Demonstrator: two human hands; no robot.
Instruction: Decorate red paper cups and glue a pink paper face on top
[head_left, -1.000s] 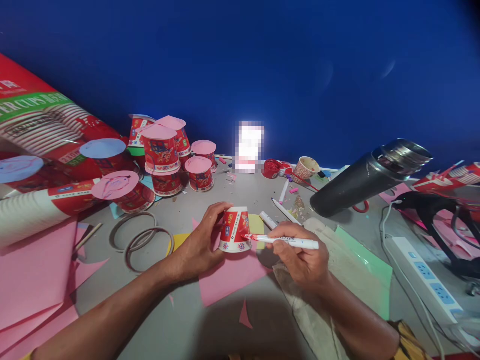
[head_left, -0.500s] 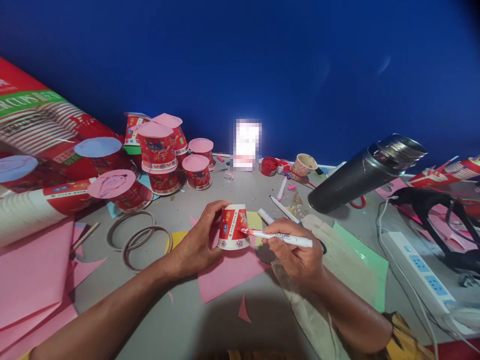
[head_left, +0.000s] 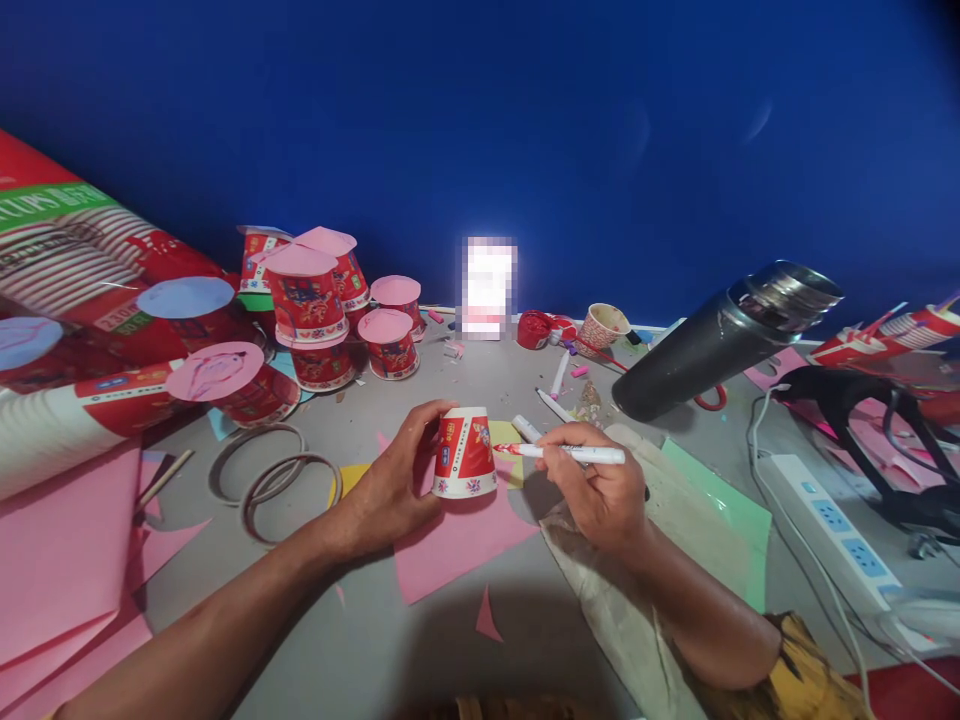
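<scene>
Fingers (head_left: 429,416) of left hand (head_left: 390,495) partly unseen behind paper cup (head_left: 465,455)

A cup (head_left: 465,453) is set on a paper sheet (head_left: 457,548) between the left hand (head_left: 390,485) and the marker (head_left: 574,453) held in the right hand (head_left: 598,492). Rings (head_left: 274,478) are laid left of them, a flask (head_left: 720,342) behind.

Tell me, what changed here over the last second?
The marker in the right hand shifted: its red tip slid up and slightly right, from the lower rim of the upturned paper cup to its right edge. The left hand kept its grip on the cup, which stayed on the pink paper.
</scene>
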